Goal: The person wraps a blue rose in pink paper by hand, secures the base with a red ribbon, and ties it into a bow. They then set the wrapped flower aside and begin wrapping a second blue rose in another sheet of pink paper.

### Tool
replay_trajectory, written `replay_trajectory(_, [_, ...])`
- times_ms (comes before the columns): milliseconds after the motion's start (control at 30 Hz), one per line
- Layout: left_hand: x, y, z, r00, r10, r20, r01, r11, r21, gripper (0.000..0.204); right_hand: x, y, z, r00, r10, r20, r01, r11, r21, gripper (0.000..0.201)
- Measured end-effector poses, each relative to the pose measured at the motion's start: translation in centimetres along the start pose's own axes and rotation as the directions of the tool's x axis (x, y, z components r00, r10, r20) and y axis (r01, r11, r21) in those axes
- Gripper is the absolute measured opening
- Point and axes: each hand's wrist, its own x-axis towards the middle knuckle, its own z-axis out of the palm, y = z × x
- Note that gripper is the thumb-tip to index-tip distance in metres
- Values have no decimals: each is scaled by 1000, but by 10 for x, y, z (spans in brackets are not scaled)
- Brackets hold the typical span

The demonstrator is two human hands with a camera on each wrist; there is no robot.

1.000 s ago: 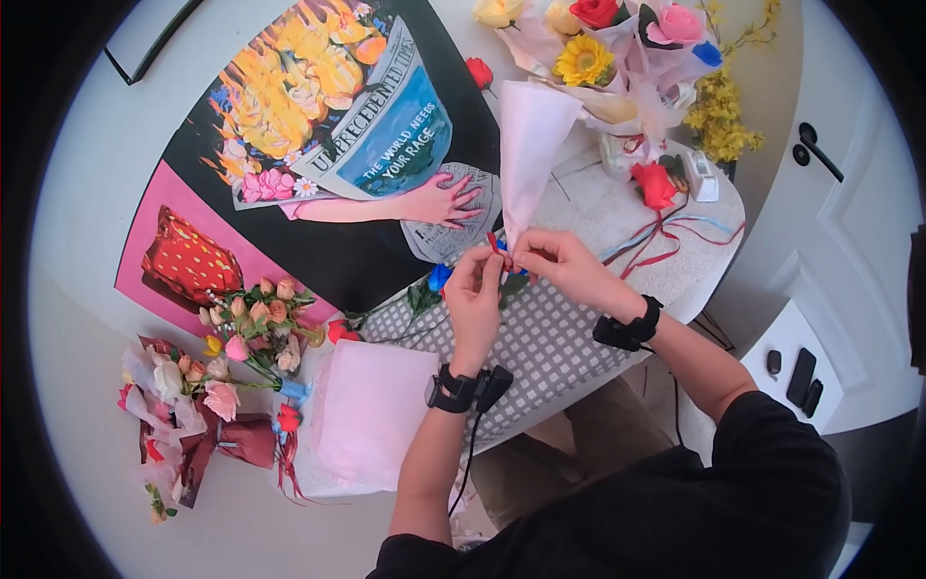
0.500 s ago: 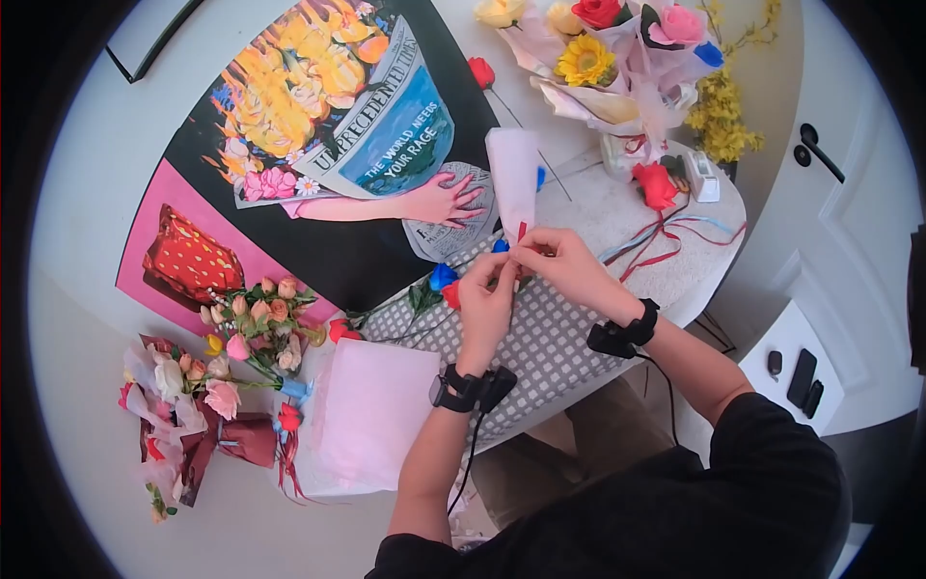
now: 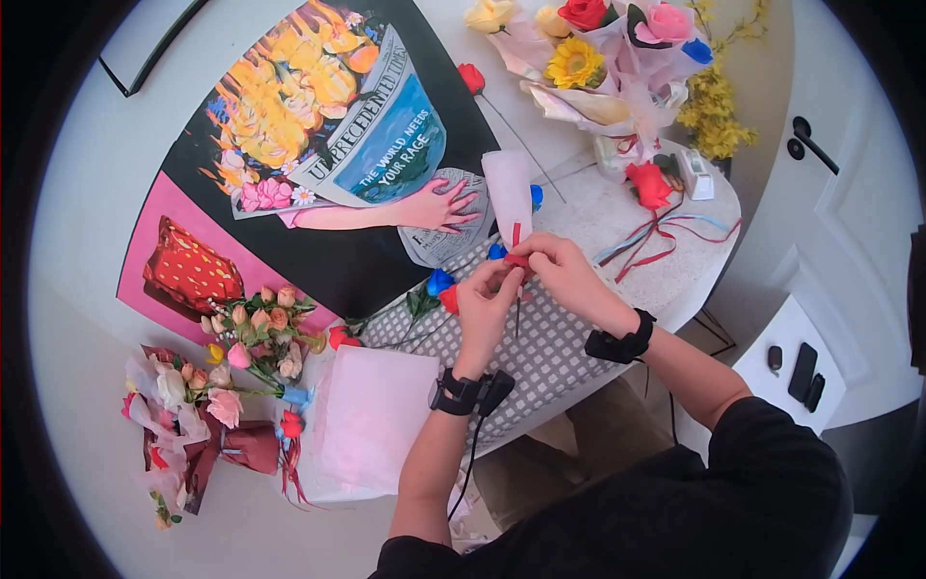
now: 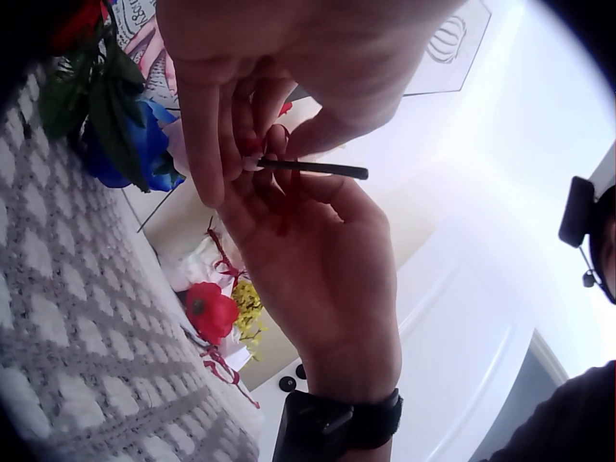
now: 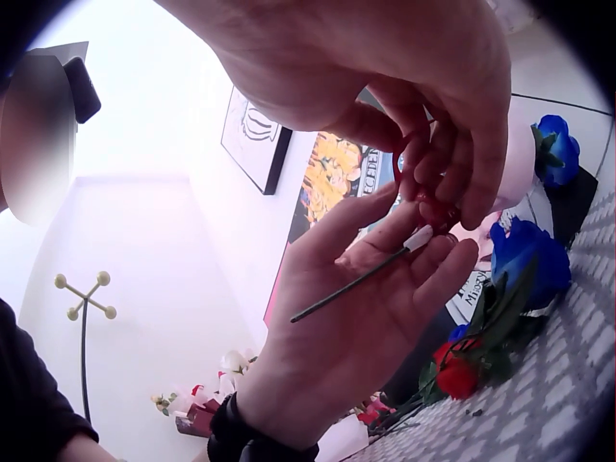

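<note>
A small pink paper cone [image 3: 508, 193] points away from the person, its narrow end at both hands. The left hand [image 3: 485, 301] holds that wrapped end from the left, and the right hand [image 3: 571, 282] pinches red ribbon [image 3: 516, 261] around it. Out of the wrap comes a thin dark stem [image 4: 322, 168], lying across the right palm in the left wrist view; the same stem [image 5: 351, 285] crosses the left palm in the right wrist view. Fingers of both hands overlap at the ribbon and hide part of it.
Blue roses [image 3: 440, 281] and a red rose lie left of the hands on the checkered cloth [image 3: 550, 362]. Pink sheets [image 3: 376, 415] are stacked at the left. Large bouquets stand at the far right and far left; ribbons [image 3: 656, 236] lie at the right.
The paper cone has turned from its long broad side to a shorter, narrower view between the hands. The red ribbon now runs round its lower end, and the dark stem shows below the hands.
</note>
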Motion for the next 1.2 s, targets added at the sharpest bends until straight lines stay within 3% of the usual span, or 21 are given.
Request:
replay_trajectory(167, [4,-12,-8,997,-77,-25,77,997,19,18,4,13,-4,996,-82,34,81,996,25,25])
replay_trajectory(233, [3,-12,-7,993,-102,-56,99,994,-48,19,3,15,-2,993,-41,-107,62,976,210,20])
replay_trajectory(267, [2,-10,-5,988,-131,-84,120,986,-118,20,3,20,-3,994,-42,-104,64,976,210,20])
replay_trajectory(333, [2,-3,-3,988,-133,-81,126,988,-87,21,3,31,-7,995,-38,-95,38,999,-3,15])
replay_trajectory(533, [1,-14,-6,978,-209,2,208,970,-126,24,-2,33,-4,992,-101,-79,106,993,53,15])
replay_trajectory(667, [3,-11,-10,960,-281,15,279,947,-157,25,-8,24,-3,996,-62,-65,70,989,130,14])
replay_trajectory(767, [1,-5,-6,971,-239,-19,233,959,-159,23,-13,15,-6,998,-45,52,47,998,-32,13])
replay_trajectory(833, [1,-9,-8,973,-229,-21,223,963,-151,21,-12,19,-8,989,-131,72,142,974,-175,13])
replay_trajectory(1000, [1,-5,-5,988,-152,-22,149,984,-92,19,-13,15,-14,994,-88,69,101,975,-198,15])
replay_trajectory(1067, [1,-4,-6,999,-28,25,27,998,55,18,-13,15,-15,997,-41,62,53,978,-201,15])
replay_trajectory(1133, [-1,-2,-3,999,-5,46,3,999,49,16,-12,16,-13,1000,-17,-23,12,982,-188,15])
replay_trajectory(1200, [-1,-1,-1,998,17,65,-20,999,44,15,-13,9,-15,1000,-4,2,4,980,-201,15])
